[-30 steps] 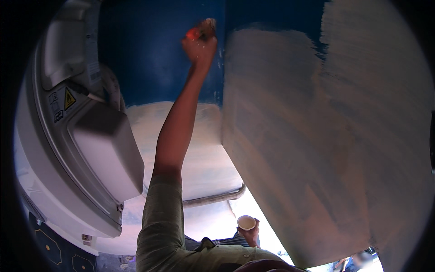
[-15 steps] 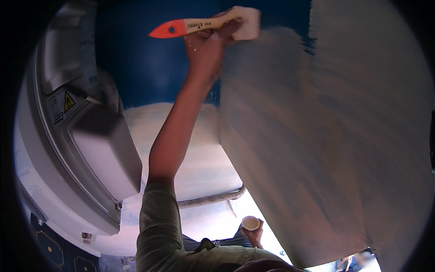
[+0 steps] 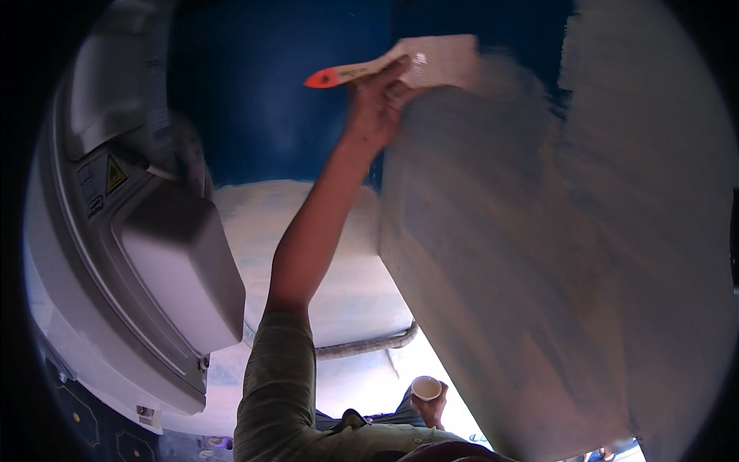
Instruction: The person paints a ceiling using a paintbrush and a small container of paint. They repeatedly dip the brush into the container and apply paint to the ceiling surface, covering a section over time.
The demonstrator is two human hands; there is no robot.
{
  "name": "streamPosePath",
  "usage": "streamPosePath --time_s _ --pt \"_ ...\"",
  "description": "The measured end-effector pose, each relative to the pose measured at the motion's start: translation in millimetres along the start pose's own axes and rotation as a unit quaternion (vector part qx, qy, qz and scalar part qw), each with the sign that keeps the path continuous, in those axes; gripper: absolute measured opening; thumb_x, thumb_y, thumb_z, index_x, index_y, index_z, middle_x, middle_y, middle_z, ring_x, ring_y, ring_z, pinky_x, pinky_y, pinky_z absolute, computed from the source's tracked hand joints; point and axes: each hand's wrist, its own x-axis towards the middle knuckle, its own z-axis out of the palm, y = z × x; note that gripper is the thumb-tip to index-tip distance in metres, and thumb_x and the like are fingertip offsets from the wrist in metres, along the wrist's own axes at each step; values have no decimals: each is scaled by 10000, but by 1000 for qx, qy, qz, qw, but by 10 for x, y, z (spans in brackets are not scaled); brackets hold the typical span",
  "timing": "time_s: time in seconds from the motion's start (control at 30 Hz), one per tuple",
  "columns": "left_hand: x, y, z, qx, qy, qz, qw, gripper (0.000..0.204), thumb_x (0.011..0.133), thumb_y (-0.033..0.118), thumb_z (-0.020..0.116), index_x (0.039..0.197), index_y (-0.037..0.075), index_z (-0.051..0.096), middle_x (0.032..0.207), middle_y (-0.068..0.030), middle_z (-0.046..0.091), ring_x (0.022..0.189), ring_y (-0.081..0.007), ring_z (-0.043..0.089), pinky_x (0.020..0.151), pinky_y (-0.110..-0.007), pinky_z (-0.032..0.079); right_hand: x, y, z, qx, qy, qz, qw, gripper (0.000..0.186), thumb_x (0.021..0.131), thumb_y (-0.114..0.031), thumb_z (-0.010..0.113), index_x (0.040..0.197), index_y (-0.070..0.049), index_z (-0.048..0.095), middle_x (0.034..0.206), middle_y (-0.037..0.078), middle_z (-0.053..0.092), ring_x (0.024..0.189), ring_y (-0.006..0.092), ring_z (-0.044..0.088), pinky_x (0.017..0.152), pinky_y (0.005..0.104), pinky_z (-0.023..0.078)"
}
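Raised high against a wall corner, my left hand [image 3: 376,104] is closed around a wide paintbrush [image 3: 439,61]. Its wooden handle has an orange-red end that points left, and its paint-covered head lies against the right-hand wall [image 3: 523,231]. Pale, streaky paint covers most of that wall, with dark blue showing at the top. Low in the view, my right hand [image 3: 435,406] grips a small pale cup [image 3: 426,387], held upright; what is inside is hard to make out.
At the left a white air conditioner unit [image 3: 185,269] with a yellow warning triangle juts close to my arm. A wrapped pipe [image 3: 369,344] runs along the wall below. The facing wall [image 3: 269,115] is blue above and pale beneath.
My left hand has carried the paintbrush to the right, and its head now meets the right-hand wall. The view has shifted slightly. My right hand still holds the cup in nearly the same place.
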Motion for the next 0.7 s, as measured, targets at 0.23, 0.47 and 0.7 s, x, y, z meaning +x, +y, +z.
streamPosePath --time_s 0.23,0.47,0.7 --pt "422 -111 -954 265 173 186 930 226 830 14 734 1034 -63 672 1044 -136 678 941 -208 667 823 -364 563 -18 -41 8 -9 -6 2 1000 857 606 -229 917 1279 -30 427 1153 183 635 1072 314 640 914 440 514" --pt "-4 -180 -89 389 123 224 885 271 806 56 781 1042 -41 691 962 -85 704 853 -132 650 786 -274 509 -15 -48 -25 -13 -12 -2 1000 866 602 -236 919 1281 -31 424 1154 187 635 1076 317 639 915 442 514" --pt "-743 736 1091 123 -82 78 986 280 835 65 733 1095 -16 669 1010 -114 707 907 -217 706 877 -402 565 -14 -26 0 -17 -12 5 1000 875 598 -244 922 1283 -31 421 1155 191 634 1079 321 639 916 445 515"
